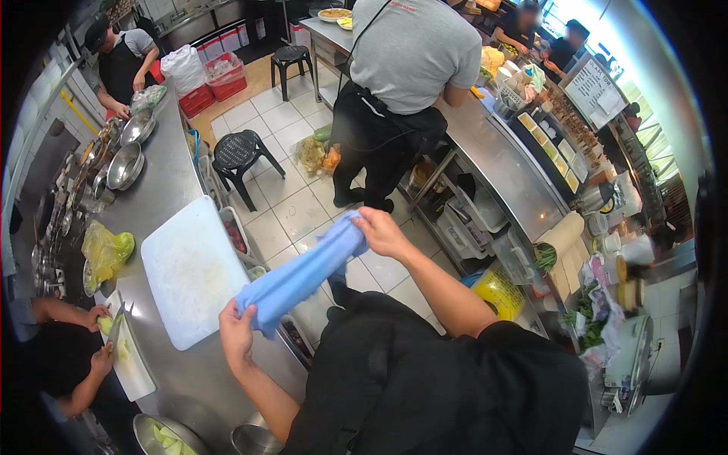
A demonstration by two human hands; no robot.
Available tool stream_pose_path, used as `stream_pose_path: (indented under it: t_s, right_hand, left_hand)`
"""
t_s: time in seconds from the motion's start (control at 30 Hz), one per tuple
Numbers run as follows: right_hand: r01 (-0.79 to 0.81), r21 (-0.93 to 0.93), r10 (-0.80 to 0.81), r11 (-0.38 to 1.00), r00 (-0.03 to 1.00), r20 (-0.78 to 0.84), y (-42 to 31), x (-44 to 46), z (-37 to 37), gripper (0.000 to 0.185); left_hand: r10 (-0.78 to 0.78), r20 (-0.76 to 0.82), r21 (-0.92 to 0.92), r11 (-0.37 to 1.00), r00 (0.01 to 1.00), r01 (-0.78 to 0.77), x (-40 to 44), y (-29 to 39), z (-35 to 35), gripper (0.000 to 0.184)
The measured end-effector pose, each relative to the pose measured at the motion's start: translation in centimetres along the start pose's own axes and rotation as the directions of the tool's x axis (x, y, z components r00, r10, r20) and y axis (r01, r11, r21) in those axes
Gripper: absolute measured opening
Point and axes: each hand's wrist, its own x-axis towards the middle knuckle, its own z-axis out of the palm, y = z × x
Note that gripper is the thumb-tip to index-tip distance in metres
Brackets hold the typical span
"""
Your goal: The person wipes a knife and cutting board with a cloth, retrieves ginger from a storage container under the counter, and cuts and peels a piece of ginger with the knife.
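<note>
A blue cloth (303, 274) is stretched between my two hands, over the edge of the steel counter and the tiled floor. My left hand (238, 332) grips its lower left end, fingers closed on the fabric. At the upper right end, my right hand (381, 233) pinches the bunched cloth. Just left of the cloth, a large white cutting board (189, 269) lies flat on the steel counter (193, 383); its surface looks scuffed.
A co-worker at lower left cuts a green vegetable on a narrow board (135, 371). Steel bowls (125, 166) line the left counter. A black stool (246, 161) stands on the tiles. Ahead, a person in grey (413, 57) works at the right counter (500, 163).
</note>
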Motion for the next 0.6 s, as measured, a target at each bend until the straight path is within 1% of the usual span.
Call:
stream_pose_path:
  t_s: [0.1, 0.13, 0.2, 0.23, 0.3, 0.33, 0.4, 0.47, 0.57, 0.6]
  right_hand:
    - [-0.013, 0.230, 0.065, 0.973, 0.973, -0.220, -0.3, 0.4, 0.8, 0.023]
    - [0.002, 0.232, 0.063, 0.973, 0.960, -0.273, -0.6, 0.5, 1.1, 0.024]
    - [-0.038, 0.235, 0.107, 0.971, 0.951, -0.290, -1.4, 0.3, 1.7, 0.023]
    - [-0.058, 0.236, 0.130, 0.970, 0.944, -0.302, -1.6, 0.2, 1.9, 0.023]
    - [-0.113, 0.242, 0.155, 0.964, 0.974, -0.165, -1.5, -0.1, 1.8, 0.021]
    - [-0.140, 0.239, 0.167, 0.961, 0.981, -0.097, -1.4, -0.2, 1.5, 0.020]
    - [-0.157, 0.192, 0.170, 0.969, 0.984, -0.058, -1.5, -0.5, 0.8, 0.019]
    - [-0.178, 0.157, 0.184, 0.971, 0.983, -0.022, -1.0, -0.6, 0.2, 0.018]
    - [-0.081, 0.080, 0.090, 0.994, 0.988, -0.126, -0.4, -0.6, -0.5, 0.018]
    - [-0.063, 0.091, 0.077, 0.994, 0.984, -0.161, -0.7, -0.4, -0.7, 0.018]
  left_hand:
    - [-0.010, -0.176, 0.151, 0.988, 0.984, 0.037, 0.2, 0.1, -0.9, 0.026]
    - [0.044, -0.242, 0.116, 0.993, 0.969, -0.016, 0.0, 0.2, -0.4, 0.027]
    - [0.141, -0.371, 0.058, 0.990, 0.918, -0.129, -0.5, 0.1, 1.2, 0.029]
    - [0.144, -0.390, 0.041, 0.989, 0.909, -0.139, -0.8, -0.1, 1.3, 0.032]
    - [0.148, -0.424, 0.000, 0.987, 0.893, -0.164, -1.2, -0.7, 1.4, 0.037]
    - [0.146, -0.393, -0.022, 0.986, 0.908, -0.168, -1.3, -1.0, 1.4, 0.035]
    - [0.135, -0.332, -0.067, 0.984, 0.934, -0.166, -1.7, -1.8, 1.2, 0.031]
    - [0.143, -0.310, -0.039, 0.986, 0.940, -0.163, -1.9, -2.8, 0.9, 0.028]
    - [0.146, -0.290, -0.044, 0.985, 0.946, -0.165, -2.4, -2.3, 1.2, 0.021]
    - [0.146, -0.287, -0.053, 0.984, 0.947, -0.168, -2.6, -1.7, 1.2, 0.018]
